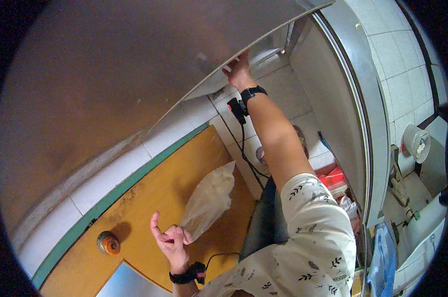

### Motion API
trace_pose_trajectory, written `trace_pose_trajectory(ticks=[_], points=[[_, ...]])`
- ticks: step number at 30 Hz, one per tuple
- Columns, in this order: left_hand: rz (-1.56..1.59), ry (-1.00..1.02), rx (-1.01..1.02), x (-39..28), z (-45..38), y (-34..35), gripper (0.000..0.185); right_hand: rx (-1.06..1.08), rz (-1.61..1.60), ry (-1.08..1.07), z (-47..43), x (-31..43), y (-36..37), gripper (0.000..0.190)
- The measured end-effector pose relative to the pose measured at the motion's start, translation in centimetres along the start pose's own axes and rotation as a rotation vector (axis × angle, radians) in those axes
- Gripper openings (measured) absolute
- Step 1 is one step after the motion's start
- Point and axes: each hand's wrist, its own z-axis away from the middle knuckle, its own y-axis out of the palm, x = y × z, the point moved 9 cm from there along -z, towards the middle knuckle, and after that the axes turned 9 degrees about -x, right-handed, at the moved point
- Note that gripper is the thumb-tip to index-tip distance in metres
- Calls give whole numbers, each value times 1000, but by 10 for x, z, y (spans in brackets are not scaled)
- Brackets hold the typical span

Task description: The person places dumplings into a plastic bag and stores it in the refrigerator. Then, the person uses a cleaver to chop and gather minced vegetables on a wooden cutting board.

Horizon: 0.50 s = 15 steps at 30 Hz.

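My right hand (240,72) reaches up to the edge of a large flat panel (135,67); part of its fingers goes out of sight behind that edge, so its grip is unclear. A black strap with a cabled device circles that wrist. Lower down, my left hand (172,237) pinches one end of a translucent plastic bag (209,198) with pale contents, its index finger raised. The bag hangs over a yellow-brown surface (153,193). Left of this hand stands a small jar (109,243) with an orange top.
A green strip (123,185) and white tiles border the yellow-brown surface. At the bottom lies a shiny metal sheet (129,284). To the right are a tall metal-edged panel (331,100), red and white bags (333,178), a blue bag (381,260) and a white plastic container (416,143).
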Motion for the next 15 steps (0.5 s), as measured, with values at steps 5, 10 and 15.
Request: trace_pose_trajectory(ticks=[5, 10, 15], points=[[36, 46, 38, -28, 0, 16, 71, -44, -6, 55, 36, 0, -58, 89], [75, 67, 58, -51, -4, 33, 69, -173, -20, 90, 72, -3, -120, 80], [66, 165, 121, -75, -23, 65, 67, -209, -14, 138, 92, -2, -148, 76]])
